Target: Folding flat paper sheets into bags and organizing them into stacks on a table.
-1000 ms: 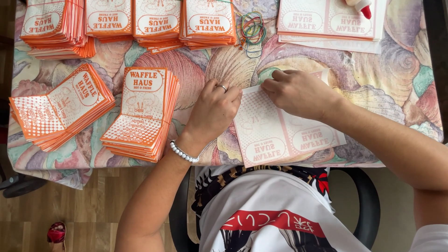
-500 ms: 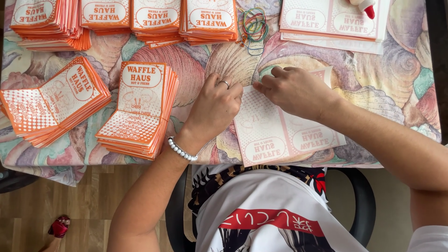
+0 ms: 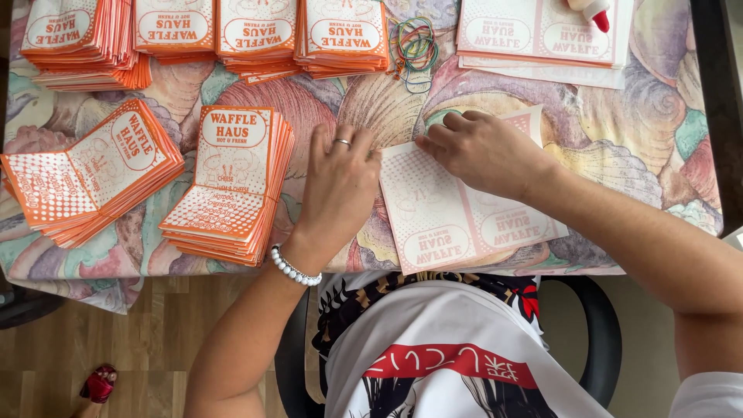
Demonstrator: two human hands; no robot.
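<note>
Head view: pale orange-printed paper sheet (image 3: 457,213) lies flat at the near table edge, long axis angled from near-left to far-right. Right hand (image 3: 484,151) presses fingers flat on its far corner; left hand (image 3: 340,182) rests open, palm down, at its left edge, gripping nothing. Folded orange sleeve stack (image 3: 231,182) lies just left. Versus one second ago: both hands barely shifted, sheet unmoved.
</note>
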